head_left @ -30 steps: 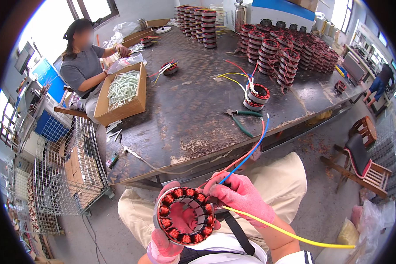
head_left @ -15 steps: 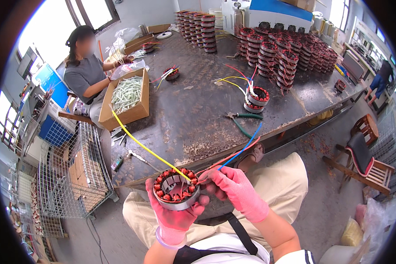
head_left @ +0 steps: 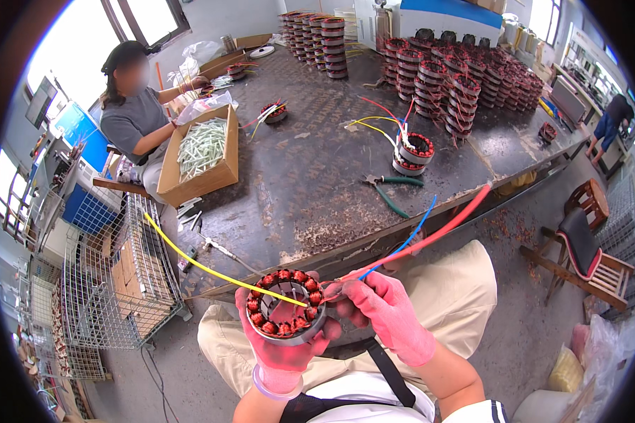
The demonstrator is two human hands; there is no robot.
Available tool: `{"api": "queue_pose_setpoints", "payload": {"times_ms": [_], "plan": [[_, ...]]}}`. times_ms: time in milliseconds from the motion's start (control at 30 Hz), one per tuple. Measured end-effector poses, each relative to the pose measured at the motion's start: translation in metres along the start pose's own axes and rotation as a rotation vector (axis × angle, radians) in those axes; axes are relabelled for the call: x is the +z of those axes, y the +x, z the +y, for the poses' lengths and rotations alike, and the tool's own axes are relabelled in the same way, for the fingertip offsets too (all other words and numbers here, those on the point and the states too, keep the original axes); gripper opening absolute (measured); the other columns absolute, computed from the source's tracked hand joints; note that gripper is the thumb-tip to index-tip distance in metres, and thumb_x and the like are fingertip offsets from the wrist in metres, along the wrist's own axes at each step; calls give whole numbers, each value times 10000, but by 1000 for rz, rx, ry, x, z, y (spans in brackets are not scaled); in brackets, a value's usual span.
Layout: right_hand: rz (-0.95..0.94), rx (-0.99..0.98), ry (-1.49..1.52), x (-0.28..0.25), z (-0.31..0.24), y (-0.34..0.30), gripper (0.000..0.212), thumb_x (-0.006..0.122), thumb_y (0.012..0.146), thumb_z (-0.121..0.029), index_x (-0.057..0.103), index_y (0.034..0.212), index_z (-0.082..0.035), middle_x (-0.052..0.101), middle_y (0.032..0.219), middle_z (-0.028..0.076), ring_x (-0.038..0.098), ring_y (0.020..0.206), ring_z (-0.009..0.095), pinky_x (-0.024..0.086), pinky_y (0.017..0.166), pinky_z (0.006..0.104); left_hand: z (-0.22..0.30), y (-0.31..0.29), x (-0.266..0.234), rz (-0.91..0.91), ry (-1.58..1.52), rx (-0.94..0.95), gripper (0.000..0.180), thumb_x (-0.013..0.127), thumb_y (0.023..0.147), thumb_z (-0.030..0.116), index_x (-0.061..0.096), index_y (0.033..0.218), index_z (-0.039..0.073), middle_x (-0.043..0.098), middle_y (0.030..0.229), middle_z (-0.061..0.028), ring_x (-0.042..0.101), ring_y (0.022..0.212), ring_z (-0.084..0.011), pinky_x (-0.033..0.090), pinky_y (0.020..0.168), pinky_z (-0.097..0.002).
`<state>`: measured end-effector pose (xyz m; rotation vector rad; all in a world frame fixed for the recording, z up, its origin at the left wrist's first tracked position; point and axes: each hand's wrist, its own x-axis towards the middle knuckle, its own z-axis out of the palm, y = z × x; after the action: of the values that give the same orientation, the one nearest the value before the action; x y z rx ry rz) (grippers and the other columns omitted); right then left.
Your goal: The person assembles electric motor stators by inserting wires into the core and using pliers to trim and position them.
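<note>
One copper-wound ring [head_left: 285, 329], gripped in my left hand [head_left: 283, 358], apparently to steady it; red lead [head_left: 441, 230], blue lead [head_left: 417, 230], pinched in my right hand [head_left: 394, 317].

From my head, the fisheye looks down on my left hand [head_left: 282, 359] and right hand [head_left: 396, 321], close below, and far across the table [head_left: 296, 183].
</note>
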<state>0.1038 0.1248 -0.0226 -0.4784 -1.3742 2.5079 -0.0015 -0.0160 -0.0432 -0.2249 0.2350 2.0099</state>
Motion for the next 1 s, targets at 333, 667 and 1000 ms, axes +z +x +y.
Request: {"api": "queue_pose_setpoints", "payload": {"times_ms": [333,667,1000], "plan": [[19,-7,-21,-6,2,0,265,563,961,-282,649,1066,-54,583,804,-28,431,617,11,314,528,155,2,3,-2,-131,8,-105,981,376,754,821,431,1346,40,578,1161,-250,623,778,-450,543,551,-459],[70,13,-35,-11,1,3,295,557,962,-315,654,1058,-53,578,808,-28,437,631,21,325,538,164,-1,6,-4,-114,43,-105,997,342,755,844,435,1341,42,561,1157,-283,629,837,-450,565,592,-446],[114,6,-49,-15,9,4,370,538,957,-399,659,1013,-55,573,760,-34,460,619,25,326,538,167,-2,10,-11,-85,139,-97,987,334,757,847,457,1326,50,574,1138,-264,633,819,-409,552,568,-399]]}}
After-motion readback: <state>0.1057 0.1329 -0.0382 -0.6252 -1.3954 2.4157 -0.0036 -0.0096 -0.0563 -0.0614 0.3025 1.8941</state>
